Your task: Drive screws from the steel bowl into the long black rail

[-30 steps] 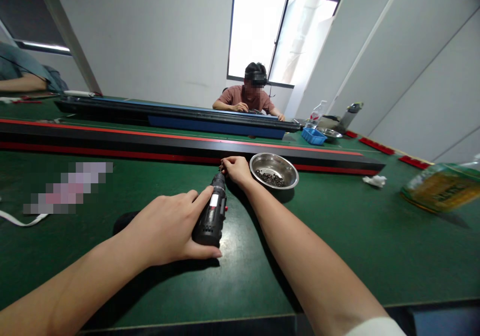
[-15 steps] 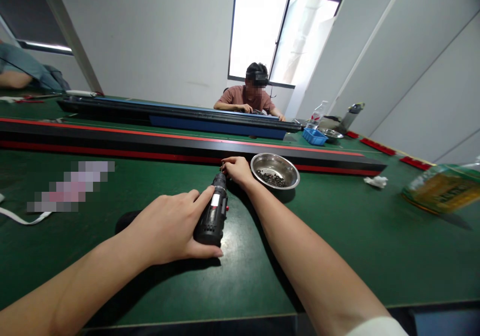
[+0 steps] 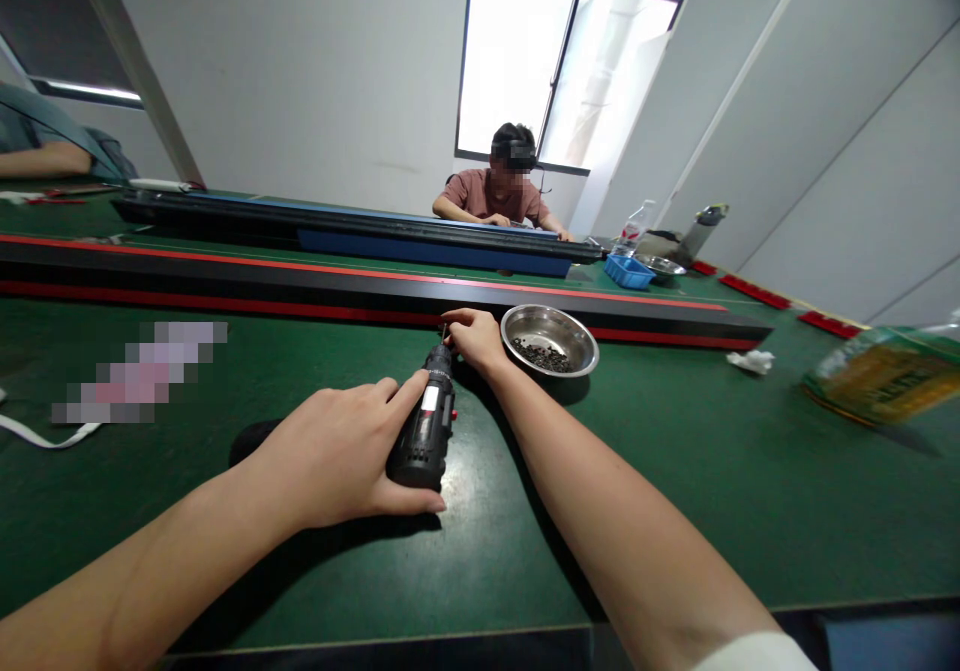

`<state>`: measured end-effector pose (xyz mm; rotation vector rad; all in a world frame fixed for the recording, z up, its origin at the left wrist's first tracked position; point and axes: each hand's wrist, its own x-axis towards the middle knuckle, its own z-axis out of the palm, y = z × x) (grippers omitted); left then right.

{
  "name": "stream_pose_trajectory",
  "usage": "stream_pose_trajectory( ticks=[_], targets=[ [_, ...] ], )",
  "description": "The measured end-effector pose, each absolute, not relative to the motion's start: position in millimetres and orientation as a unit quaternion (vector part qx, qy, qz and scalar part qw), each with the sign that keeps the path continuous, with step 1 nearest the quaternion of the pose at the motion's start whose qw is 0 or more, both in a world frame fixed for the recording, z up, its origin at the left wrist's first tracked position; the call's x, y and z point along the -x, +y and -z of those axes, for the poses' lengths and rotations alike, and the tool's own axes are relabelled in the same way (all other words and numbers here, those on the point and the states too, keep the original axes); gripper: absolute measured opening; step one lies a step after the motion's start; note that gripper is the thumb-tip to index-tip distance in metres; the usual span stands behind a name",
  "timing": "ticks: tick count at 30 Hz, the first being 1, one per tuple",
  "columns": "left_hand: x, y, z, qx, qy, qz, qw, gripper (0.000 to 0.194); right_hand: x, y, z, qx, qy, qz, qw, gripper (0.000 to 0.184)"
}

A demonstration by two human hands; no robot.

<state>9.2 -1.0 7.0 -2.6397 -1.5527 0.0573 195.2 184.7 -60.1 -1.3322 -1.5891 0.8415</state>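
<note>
My left hand (image 3: pixel 341 451) is wrapped round a black cordless drill (image 3: pixel 424 441) that lies on its side, with the thumb stretched out behind its body. The chuck and thin bit point away from me, towards the long black bar with red edges (image 3: pixel 345 286). At the tip of the bit, the fingers of my right hand (image 3: pixel 472 336) are pinched together, close against the bar's near side. Whatever they hold is too small to make out. Just right of that hand stands a steel bowl (image 3: pixel 587 356) with many small dark screws (image 3: pixel 541 355) in it.
Behind the bar lies a second long dark piece (image 3: pixel 360 223). A blue basket (image 3: pixel 628 271), a water bottle (image 3: pixel 634 229) and crumpled tissue (image 3: pixel 751 362) are to the right, with a large jug of yellow liquid (image 3: pixel 885 376). Across the green table (image 3: pixel 510 571) a person (image 3: pixel 480 196) works.
My hands and the drill stay almost where they were, with only a slight shift of the right fingers at the bit. At the far left, another person's arm has moved.
</note>
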Motion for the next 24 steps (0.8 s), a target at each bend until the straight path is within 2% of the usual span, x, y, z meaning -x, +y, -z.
stream_pose_trajectory(
  ticks=[8, 17, 24],
  targets=[
    [-14, 2, -7, 0.857, -0.509, -0.023, 0.072, 0.118, -194, 186, 62, 0.569, -0.621, -0.313, 0.439, 0.04],
    [-20, 7, -17, 0.854, -0.518, -0.019, 0.041, 0.111, -194, 180, 57, 0.592, -0.646, -0.226, 0.426, 0.034],
    [-23, 8, -22, 0.855, -0.516, -0.033, 0.039, 0.111, -194, 177, 54, 0.595, -0.655, -0.215, 0.413, 0.036]
  ],
)
